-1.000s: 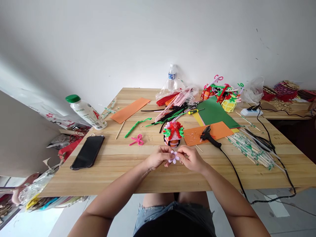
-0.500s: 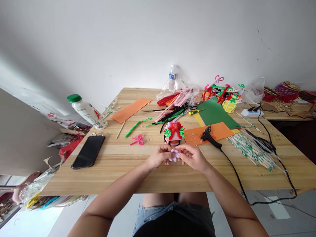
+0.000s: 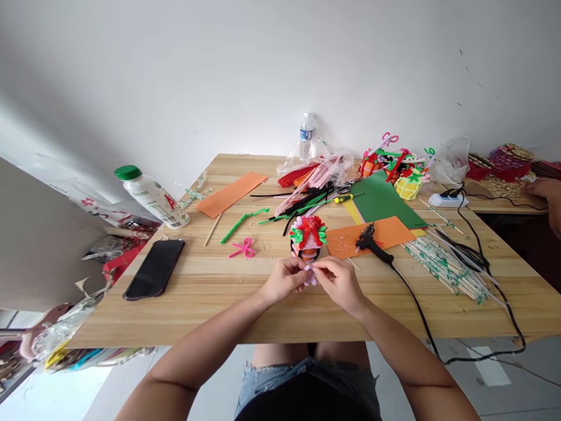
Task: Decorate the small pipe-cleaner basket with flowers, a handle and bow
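Between my two hands is a small pale-purple pipe-cleaner flower point(image 3: 311, 278), partly covered by fingers. My left hand point(image 3: 287, 279) pinches it from the left. My right hand point(image 3: 339, 283) is closed on its right side, thumb and fingertips meeting at the petals. Just beyond my fingers stands a small pipe-cleaner basket point(image 3: 308, 238) with red, green and pink trim on top and an orange body. A pink pipe-cleaner bow point(image 3: 243, 248) and a coiled green pipe cleaner point(image 3: 239, 227) lie to the left.
A black glue gun point(image 3: 371, 242) rests on orange paper point(image 3: 397, 230), its cord running off the front edge. Bundled sticks point(image 3: 447, 269) lie right, a phone point(image 3: 154, 269) and a white bottle point(image 3: 153, 199) left. Pipe cleaners point(image 3: 307, 196) pile behind. Another person's hand point(image 3: 546, 190) is far right.
My right fingers have closed in on the flower, covering more of its petals. Another person's hand has come into view at the far right.
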A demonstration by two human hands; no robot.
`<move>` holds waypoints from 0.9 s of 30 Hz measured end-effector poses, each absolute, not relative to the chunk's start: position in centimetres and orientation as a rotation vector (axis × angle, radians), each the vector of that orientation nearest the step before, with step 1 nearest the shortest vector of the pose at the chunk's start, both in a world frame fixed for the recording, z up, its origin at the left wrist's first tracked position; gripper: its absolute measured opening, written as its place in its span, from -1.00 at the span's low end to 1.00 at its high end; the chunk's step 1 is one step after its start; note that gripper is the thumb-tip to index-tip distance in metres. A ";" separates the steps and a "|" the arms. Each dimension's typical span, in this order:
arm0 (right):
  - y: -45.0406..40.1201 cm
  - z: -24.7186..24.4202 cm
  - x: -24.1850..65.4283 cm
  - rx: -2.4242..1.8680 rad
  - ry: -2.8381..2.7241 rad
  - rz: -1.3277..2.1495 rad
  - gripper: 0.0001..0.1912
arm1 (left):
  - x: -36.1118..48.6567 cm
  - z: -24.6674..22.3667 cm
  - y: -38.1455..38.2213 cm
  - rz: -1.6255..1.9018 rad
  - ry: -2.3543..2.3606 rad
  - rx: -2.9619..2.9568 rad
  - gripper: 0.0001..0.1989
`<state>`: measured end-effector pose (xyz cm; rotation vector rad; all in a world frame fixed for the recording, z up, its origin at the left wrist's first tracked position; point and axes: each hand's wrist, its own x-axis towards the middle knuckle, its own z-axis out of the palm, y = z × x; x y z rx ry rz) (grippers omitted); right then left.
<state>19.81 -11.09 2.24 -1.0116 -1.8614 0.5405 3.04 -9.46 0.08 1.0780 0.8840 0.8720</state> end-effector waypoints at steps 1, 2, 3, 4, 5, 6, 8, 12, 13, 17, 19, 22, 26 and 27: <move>-11.1 2.2 19.8 -1.023 -1.857 0.529 -0.87 | 3.0 0.1 -9.5 0.861 0.880 1.074 -0.54; -11.1 2.3 19.8 -1.034 -1.849 0.523 -0.86 | 3.0 0.1 -9.5 0.850 0.873 1.072 -0.53; -11.1 2.3 19.8 -1.045 -1.842 0.521 -0.86 | 3.0 0.2 -9.4 0.838 0.860 1.072 -0.52; -11.1 2.4 19.9 -1.054 -1.833 0.521 -0.85 | 2.9 0.4 -9.4 0.826 0.840 1.073 -0.52; -11.1 2.4 20.0 -1.059 -1.825 0.521 -0.85 | 2.8 0.6 -9.3 0.815 0.812 1.075 -0.53; -11.1 2.4 20.0 -1.064 -1.818 0.523 -0.84 | 2.6 0.9 -9.3 0.808 0.780 1.080 -0.53; -11.0 2.4 20.2 -1.077 -1.795 0.540 -0.84 | 2.3 1.5 -9.2 0.795 0.714 1.103 -0.55; -10.8 2.3 20.4 -1.087 -1.755 0.581 -0.81 | 1.9 2.1 -8.9 0.785 0.658 1.154 -0.58; -10.8 2.3 20.4 -1.084 -1.754 0.581 -0.81 | 1.9 2.0 -8.9 0.799 0.661 1.148 -0.57; -10.7 2.4 20.3 -1.071 -1.756 0.559 -0.83 | 2.2 1.6 -8.9 0.923 0.719 1.066 -0.54; -10.6 2.4 20.2 -1.066 -1.752 0.535 -0.84 | 2.5 1.4 -9.0 0.966 0.753 1.053 -0.55; -10.4 2.2 20.0 -1.071 -1.727 0.536 -0.83 | 2.7 1.2 -9.1 1.024 0.812 1.074 -0.57; -9.9 2.1 19.6 -1.074 -1.688 0.603 -0.83 | 2.8 1.0 -8.9 1.177 0.896 1.160 -0.64; -9.7 2.2 19.6 -1.063 -1.682 0.603 -0.83 | 2.9 1.0 -8.8 1.231 0.910 1.197 -0.67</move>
